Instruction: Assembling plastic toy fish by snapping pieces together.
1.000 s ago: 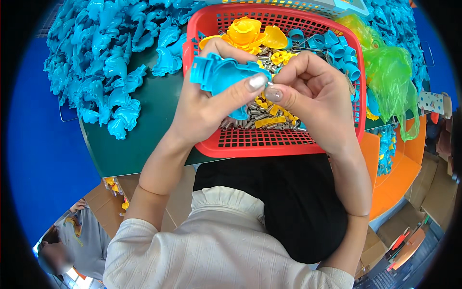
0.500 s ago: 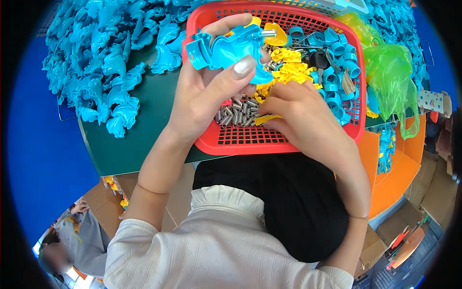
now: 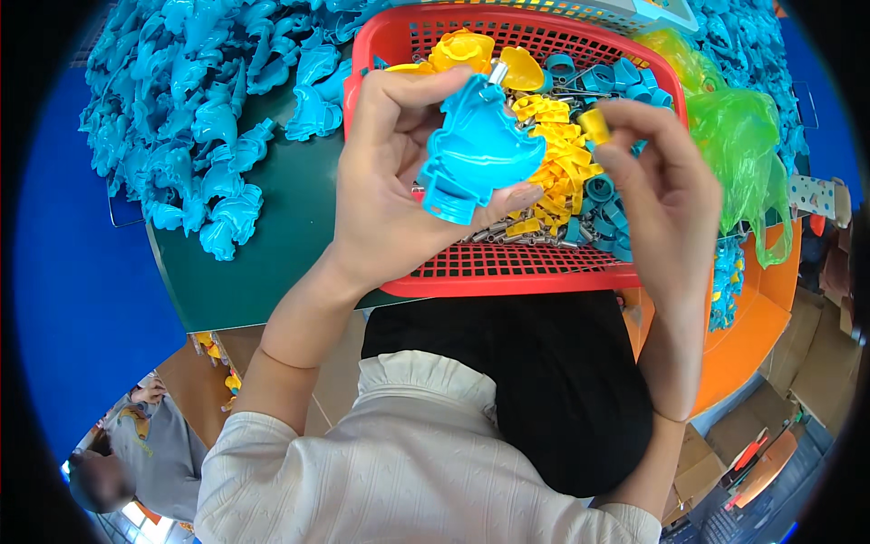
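Note:
Over the red basket [image 3: 507,284], my left hand [image 3: 385,195] holds a hollow blue plastic shell [image 3: 485,150] with its inside facing up. A small metal pin [image 3: 497,72] sticks out at the shell's top edge, near my fingertip. To the right, my right hand [image 3: 666,181] pinches a small yellow plastic piece [image 3: 594,125] between thumb and forefinger, apart from the shell. Below the hands, the basket contains small yellow pieces [image 3: 564,168], blue rings [image 3: 625,72], metal tubes [image 3: 494,233] and larger yellow cup-like parts [image 3: 462,50].
A big heap of blue shells [image 3: 195,100] covers the left of the green table [image 3: 208,290]. More blue shells [image 3: 752,72] lie at the far right. A green plastic bag [image 3: 739,136] hangs beside the basket, above an orange chair [image 3: 752,335]. Another person [image 3: 154,453] is at the lower left.
My right hand has lifted a yellow piece from the basket and moved up and right. My left hand has turned the blue shell, bringing its hollow side into view.

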Demonstrator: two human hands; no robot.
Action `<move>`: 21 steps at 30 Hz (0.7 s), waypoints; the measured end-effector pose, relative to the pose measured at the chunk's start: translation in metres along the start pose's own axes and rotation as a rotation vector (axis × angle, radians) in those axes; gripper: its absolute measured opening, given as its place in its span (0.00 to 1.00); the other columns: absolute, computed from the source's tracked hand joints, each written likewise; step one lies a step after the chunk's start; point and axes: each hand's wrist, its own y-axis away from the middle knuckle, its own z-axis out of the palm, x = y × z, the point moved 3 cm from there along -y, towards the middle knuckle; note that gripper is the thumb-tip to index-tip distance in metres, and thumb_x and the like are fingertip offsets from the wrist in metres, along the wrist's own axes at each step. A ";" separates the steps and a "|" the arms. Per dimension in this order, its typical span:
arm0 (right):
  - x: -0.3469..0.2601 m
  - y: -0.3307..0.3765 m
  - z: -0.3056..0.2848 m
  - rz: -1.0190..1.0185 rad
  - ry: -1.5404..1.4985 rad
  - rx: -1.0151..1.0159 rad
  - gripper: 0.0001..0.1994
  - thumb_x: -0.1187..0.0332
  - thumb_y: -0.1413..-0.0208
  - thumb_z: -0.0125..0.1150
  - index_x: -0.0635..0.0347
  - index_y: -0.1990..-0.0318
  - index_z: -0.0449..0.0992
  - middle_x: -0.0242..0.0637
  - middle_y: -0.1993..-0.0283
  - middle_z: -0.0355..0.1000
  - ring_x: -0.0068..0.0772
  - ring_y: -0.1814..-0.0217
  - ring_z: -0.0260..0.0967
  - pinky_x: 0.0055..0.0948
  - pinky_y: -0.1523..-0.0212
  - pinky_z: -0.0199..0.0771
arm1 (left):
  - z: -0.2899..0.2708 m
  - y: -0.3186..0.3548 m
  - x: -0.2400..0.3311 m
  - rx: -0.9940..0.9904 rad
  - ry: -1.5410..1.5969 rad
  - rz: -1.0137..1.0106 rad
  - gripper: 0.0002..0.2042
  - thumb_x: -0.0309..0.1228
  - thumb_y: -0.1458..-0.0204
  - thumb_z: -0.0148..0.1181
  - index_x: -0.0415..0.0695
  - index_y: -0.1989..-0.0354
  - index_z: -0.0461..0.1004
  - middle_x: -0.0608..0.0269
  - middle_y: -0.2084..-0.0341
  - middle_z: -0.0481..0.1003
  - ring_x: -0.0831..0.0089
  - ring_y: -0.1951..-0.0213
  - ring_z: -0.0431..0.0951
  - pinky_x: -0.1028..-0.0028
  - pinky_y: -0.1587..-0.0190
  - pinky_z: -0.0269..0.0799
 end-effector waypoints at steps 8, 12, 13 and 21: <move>-0.021 0.000 0.015 -0.165 -0.164 0.100 0.11 0.80 0.55 0.61 0.62 0.61 0.76 0.28 0.68 0.68 0.11 0.79 0.48 0.14 0.78 0.49 | 0.004 0.001 0.004 -0.044 -0.053 0.044 0.32 0.24 0.68 0.73 0.38 0.53 0.61 0.58 0.58 0.67 0.71 0.56 0.73 0.74 0.55 0.74; -0.018 -0.001 0.016 -0.180 -0.151 0.080 0.11 0.80 0.56 0.63 0.61 0.62 0.76 0.29 0.67 0.69 0.12 0.76 0.54 0.15 0.79 0.52 | 0.004 0.005 0.003 -0.040 -0.112 0.025 0.34 0.25 0.70 0.75 0.37 0.52 0.61 0.59 0.59 0.67 0.72 0.57 0.73 0.75 0.55 0.74; -0.018 -0.001 0.016 -0.179 -0.150 0.082 0.11 0.80 0.56 0.63 0.61 0.62 0.76 0.29 0.67 0.69 0.12 0.76 0.54 0.15 0.79 0.52 | 0.003 0.005 0.003 -0.042 -0.111 0.026 0.34 0.25 0.70 0.75 0.37 0.52 0.61 0.59 0.59 0.67 0.72 0.57 0.73 0.75 0.55 0.74; -0.008 -0.001 0.015 0.262 -0.692 -0.139 0.10 0.77 0.54 0.64 0.65 0.64 0.71 0.31 0.68 0.69 0.16 0.69 0.65 0.15 0.68 0.67 | -0.001 0.004 0.005 -0.088 -0.010 -0.050 0.37 0.32 0.74 0.77 0.37 0.52 0.64 0.56 0.57 0.70 0.73 0.59 0.75 0.75 0.55 0.73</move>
